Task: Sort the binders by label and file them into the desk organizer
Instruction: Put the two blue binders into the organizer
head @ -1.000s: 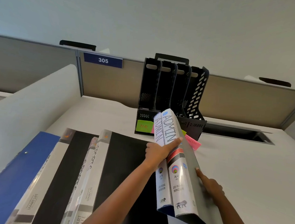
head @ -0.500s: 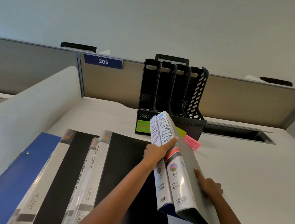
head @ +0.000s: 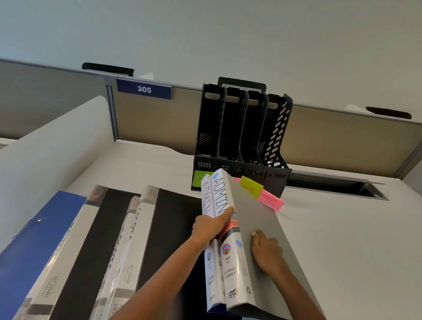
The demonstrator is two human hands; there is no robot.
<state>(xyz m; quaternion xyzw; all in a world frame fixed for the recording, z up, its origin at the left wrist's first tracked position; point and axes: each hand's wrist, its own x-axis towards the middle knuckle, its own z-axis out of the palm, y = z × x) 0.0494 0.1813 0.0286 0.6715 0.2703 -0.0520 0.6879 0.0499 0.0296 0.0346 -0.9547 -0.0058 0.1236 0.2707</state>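
**Two ADMIN binders carried toward the desk organizer, head view.** We see the left grip [head: 209,226] wrapped narrowly round two spines held side by side, one digit laid across the outer spine just below the lettering. The right grip [head: 267,252] lies almost flat, fingers extended, pressing on the cover of the grey binder [head: 263,222]; it clasps nothing.

The blue-edged binder [head: 211,281] sits to the left of the grey one, touching it. Both long axes run away from the person and lean slightly left. The far ends reach just in front of the desk organizer [head: 242,137], and the glossy white spines, hand-lettered "ADMIN", face up toward the camera. We cannot tell whether the near ends rest on anything.

The organizer is black perforated plastic with four upright slots, and it stands on the pale bench [head: 349,246] against the partition [head: 345,145]. Along its front lip we note a green tag [head: 199,179], a yellow-green tag [head: 250,185] and a pink tag [head: 271,200] marked "ADMIN".

To the left on the bench lie flat two black-covered SPORTS binders [head: 127,241] and a blue folder [head: 21,246] with metal rivets.
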